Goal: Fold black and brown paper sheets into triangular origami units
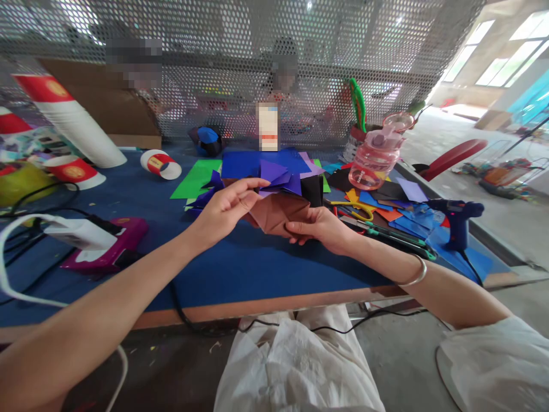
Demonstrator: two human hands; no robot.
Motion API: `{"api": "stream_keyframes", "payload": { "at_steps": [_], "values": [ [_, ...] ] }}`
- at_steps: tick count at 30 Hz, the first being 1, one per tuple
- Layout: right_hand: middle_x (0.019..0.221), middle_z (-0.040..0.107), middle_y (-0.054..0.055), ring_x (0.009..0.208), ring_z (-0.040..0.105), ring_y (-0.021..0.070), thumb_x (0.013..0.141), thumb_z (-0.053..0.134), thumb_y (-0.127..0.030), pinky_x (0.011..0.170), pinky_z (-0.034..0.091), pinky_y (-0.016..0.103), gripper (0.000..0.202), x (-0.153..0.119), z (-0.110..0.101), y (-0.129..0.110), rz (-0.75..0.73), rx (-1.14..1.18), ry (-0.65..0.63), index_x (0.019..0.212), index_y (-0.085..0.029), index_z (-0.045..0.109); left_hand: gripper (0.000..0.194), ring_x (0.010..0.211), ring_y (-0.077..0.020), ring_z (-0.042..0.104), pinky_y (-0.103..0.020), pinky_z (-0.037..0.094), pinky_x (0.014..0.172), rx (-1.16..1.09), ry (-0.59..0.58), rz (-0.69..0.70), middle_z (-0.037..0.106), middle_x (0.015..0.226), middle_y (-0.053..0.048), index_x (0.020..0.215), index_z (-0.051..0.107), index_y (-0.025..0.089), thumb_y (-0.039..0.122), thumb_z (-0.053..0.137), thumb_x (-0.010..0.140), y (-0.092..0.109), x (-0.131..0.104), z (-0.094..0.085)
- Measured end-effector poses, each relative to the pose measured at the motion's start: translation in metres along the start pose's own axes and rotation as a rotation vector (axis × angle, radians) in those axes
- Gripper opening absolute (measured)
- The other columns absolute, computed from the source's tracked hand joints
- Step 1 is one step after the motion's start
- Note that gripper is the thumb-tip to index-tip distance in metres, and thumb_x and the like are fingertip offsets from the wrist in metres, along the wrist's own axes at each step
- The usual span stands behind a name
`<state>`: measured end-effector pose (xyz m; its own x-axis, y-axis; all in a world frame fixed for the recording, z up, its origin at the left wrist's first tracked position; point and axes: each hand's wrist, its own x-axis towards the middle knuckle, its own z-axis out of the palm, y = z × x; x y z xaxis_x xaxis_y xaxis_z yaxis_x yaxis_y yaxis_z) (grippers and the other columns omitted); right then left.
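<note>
– Above the blue-topped table (pixel 257 272), near its front edge, what are the two bare hands doing?

– Both are on a folded piece of brown paper (pixel 278 213). The right hand (pixel 315 228) grips its right end, thumb flat on top and fingers curled underneath.

– And the left hand (pixel 234 207)?

– Its grip is narrow: the fingertips meet the folded violet-blue paper (pixel 277 173) just at the upper edge of the brown piece. Whether they pinch it or only press it, I cannot tell.

– What lies behind?

– A flat, deep-blue sheet (pixel 242 164), with a bright green sheet (pixel 195 178) showing to its left. A black folded paper piece (pixel 316 187) stands just beyond the right hand.

– Anything farther right?

– Yellow-handled scissors (pixel 364 212) lie near the right hand, among loose coloured paper scraps (pixel 388 214). Past them is a dark blue glue gun (pixel 458 220), and behind the scraps stands a clear pink plastic bottle (pixel 371 165).

– And over on the left?

– A magenta power strip (pixel 134 233) with a white plug-in adapter (pixel 81 234), and beyond it a leaning stack of white paper cups (pixel 86 129), with a red-banded cup at its upper end
</note>
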<state>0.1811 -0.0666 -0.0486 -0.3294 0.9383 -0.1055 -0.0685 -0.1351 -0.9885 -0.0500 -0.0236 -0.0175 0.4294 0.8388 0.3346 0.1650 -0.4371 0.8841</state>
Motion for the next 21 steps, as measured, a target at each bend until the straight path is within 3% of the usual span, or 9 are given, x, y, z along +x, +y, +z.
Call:
{"api": "stream_keyframes", "payload": {
  "at_steps": [4,7,11,14,18,21],
  "values": [
    [0.073,0.074,0.001,0.060,0.067,0.0086,0.053,0.096,-0.049,0.052,0.051,0.017,0.048,0.000,-0.001,-0.003,0.006,0.078,0.076,0.077,-0.015,0.074,0.052,0.082,-0.0184,0.071,-0.028,0.059,0.072,-0.055,-0.103,0.060,0.072,0.096,-0.005,0.123,0.058,0.020,0.053,0.072,0.086,-0.002,0.001,-0.002],
    [0.073,0.074,0.001,0.061,0.068,0.0090,0.055,0.095,-0.048,0.053,0.052,0.017,0.047,-0.001,0.001,-0.003,0.006,0.057,0.091,0.079,-0.014,0.074,0.043,0.076,-0.0154,0.070,-0.024,0.057,0.069,0.074,-0.044,0.142,0.072,0.091,-0.002,0.114,0.061,0.020,0.037,0.080,0.079,-0.005,-0.003,0.004],
    [0.073,0.075,0.002,0.063,0.069,0.0101,0.059,0.093,-0.048,0.056,0.055,0.019,0.045,-0.003,0.002,-0.003,0.012,0.016,0.071,0.080,-0.014,0.075,0.036,0.074,-0.0133,0.071,-0.022,0.057,0.071,0.190,0.038,0.254,0.073,0.082,0.003,0.118,0.061,0.021,0.022,0.075,0.084,-0.007,-0.009,0.012],
    [0.072,0.074,0.002,0.061,0.069,0.0096,0.061,0.091,-0.049,0.055,0.054,0.019,0.042,-0.002,0.000,-0.004,0.012,0.006,0.034,0.077,-0.014,0.073,0.033,0.081,-0.0129,0.073,-0.022,0.059,0.078,0.293,0.067,0.387,0.077,0.091,0.002,0.119,0.065,0.022,0.017,0.073,0.087,-0.006,-0.013,0.014],
    [0.069,0.073,0.002,0.058,0.067,0.0096,0.062,0.090,-0.050,0.052,0.052,0.018,0.042,-0.001,-0.003,-0.001,0.004,-0.036,-0.004,0.074,-0.014,0.072,0.024,0.090,-0.0133,0.075,-0.021,0.058,0.083,0.460,-0.022,0.597,0.079,0.102,0.000,0.114,0.072,0.024,0.014,0.068,0.092,-0.009,-0.014,0.013],
    [0.068,0.073,0.003,0.058,0.065,0.0095,0.068,0.086,-0.051,0.053,0.051,0.019,0.041,0.000,-0.003,0.003,-0.044,-0.108,-0.040,0.077,-0.013,0.072,0.034,0.092,-0.0130,0.076,-0.020,0.058,0.084,0.536,-0.018,0.676,0.080,0.108,0.000,0.125,0.069,0.027,0.014,0.068,0.093,-0.012,-0.015,0.012]
  ]
}}
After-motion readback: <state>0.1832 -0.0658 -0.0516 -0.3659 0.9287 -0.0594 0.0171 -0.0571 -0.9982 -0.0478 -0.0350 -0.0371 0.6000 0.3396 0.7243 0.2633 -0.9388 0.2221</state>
